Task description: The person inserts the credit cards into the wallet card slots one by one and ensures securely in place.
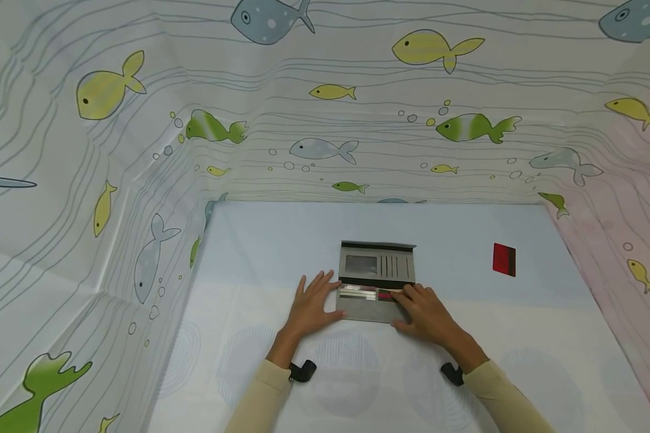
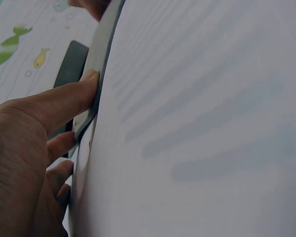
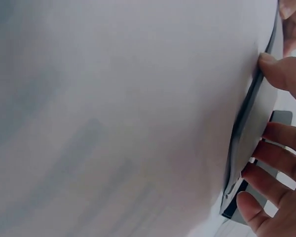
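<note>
An unfolded grey wallet (image 1: 360,310) lies on the table in the head view. Its upper half has a clear window (image 1: 360,264) and several card slits. Inside the lower half's pocket, a strip of a red card (image 1: 384,295) shows beside a pale strip (image 1: 357,293). My left hand (image 1: 310,310) rests at the wallet's left side, fingers spread, thumb on the lower corner. With extended fingers my right hand (image 1: 425,313) presses near the red strip, its thumb by the bottom edge. The right wrist view shows those fingers (image 3: 281,153) along the wallet (image 3: 254,118).
A red card with a dark stripe (image 1: 504,260) lies apart on the table, right of the wallet. The pale table (image 1: 271,240) is bordered by fish-printed sheets (image 1: 281,120) at the back and sides. Each wrist wears a black device (image 1: 303,371).
</note>
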`<state>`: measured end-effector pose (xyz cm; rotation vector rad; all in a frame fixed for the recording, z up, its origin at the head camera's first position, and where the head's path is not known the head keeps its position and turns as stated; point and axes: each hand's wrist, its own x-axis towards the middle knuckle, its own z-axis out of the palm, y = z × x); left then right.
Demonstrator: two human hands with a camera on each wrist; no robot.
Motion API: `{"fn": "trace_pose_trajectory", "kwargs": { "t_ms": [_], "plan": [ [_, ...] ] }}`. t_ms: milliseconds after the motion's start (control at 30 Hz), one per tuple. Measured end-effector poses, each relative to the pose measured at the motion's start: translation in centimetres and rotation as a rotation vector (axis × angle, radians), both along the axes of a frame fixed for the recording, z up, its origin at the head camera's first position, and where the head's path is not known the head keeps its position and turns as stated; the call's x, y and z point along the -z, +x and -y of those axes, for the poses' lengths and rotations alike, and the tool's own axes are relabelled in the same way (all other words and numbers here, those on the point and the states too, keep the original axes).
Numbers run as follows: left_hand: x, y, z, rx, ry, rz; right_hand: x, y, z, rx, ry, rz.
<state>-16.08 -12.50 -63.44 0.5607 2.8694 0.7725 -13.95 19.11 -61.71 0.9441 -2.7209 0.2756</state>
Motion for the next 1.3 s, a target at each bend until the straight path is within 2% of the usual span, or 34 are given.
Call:
{"fn": "trace_pose_trajectory", "kwargs": {
  "t_ms": [267,433,500,667,800,933,1033,1133,1233,1300],
  "plan": [
    [-0.1,0.1,0.0,0.004,-0.013,-0.002,0.4,0.2,-0.1,-0.010,0.000,-0.033],
    [-0.1,0.2,0.1,-0.001,-0.012,-0.005,0.6,0.3,-0.1,-0.007,-0.026,-0.024],
    [-0.1,0.2,0.1,0.000,-0.001,-0.006,0.7,0.5,-0.3,-0.001,-0.057,0.009],
    [-0.1,0.2,0.0,0.001,-0.003,-0.001,0.2,0.6,-1.8,0.066,-0.218,0.183],
    [-0.2,0.3,0.0,0.004,-0.004,-0.002,-0.6,-0.6,-4.7,0.215,-0.332,0.242],
    [-0.3,0.3,0.0,0.004,0.007,-0.004,-1.5,-2.5,-8.9,0.426,-0.406,0.332],
    [-0.4,0.3,0.0,0.002,0.011,-0.003,-2.0,-4.0,-12.3,0.612,-0.425,0.452],
    [-0.3,0.3,0.0,0.004,0.014,-0.011,-2.3,-5.3,-15.0,0.811,-0.386,0.542],
    [-0.2,0.3,0.1,0.004,0.011,-0.018,-2.4,-6.4,-17.0,0.994,-0.372,0.609],
    [-0.2,0.4,0.1,0.003,0.013,-0.018,-2.4,-6.9,-17.8,1.086,-0.391,0.655]
  ]
}}
